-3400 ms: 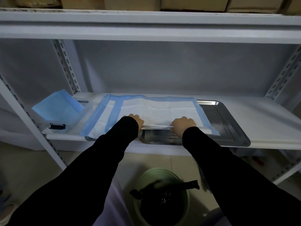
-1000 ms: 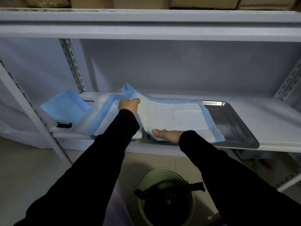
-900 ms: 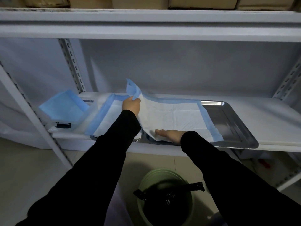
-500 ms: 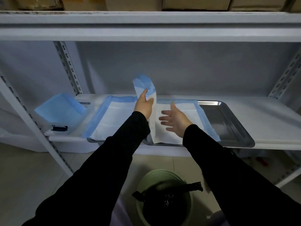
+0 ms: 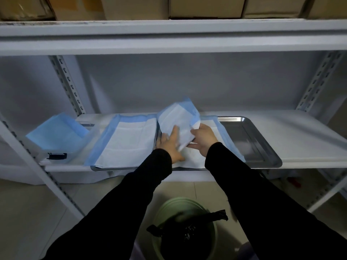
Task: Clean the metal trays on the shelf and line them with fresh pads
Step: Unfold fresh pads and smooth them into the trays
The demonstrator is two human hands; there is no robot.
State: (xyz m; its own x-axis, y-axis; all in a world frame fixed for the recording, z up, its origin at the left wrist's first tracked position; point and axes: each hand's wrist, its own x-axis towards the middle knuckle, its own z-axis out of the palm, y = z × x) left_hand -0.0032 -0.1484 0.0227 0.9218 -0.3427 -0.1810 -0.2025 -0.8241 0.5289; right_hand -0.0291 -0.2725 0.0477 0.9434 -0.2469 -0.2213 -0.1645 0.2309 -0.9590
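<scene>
Evidently mid-lining: gripping the raised fold of the second pad (image 5: 178,119) with the right hand (image 5: 203,139), pressing straight fingers of the left hand (image 5: 170,145) against it, over the left part of the right tray (image 5: 253,139), its right half bare metal. Probably past halfway, with the left tray (image 5: 116,168) already lined by a flat pad (image 5: 129,141) and only spreading left here; cleaning impossible to judge. Further out, a clear box (image 5: 75,156) of folded blue pads (image 5: 56,134) at the left end of the shelf (image 5: 309,139) and, on the floor below, a green bin (image 5: 206,209) lined with a black bag (image 5: 187,233), contents unreadable.
</scene>
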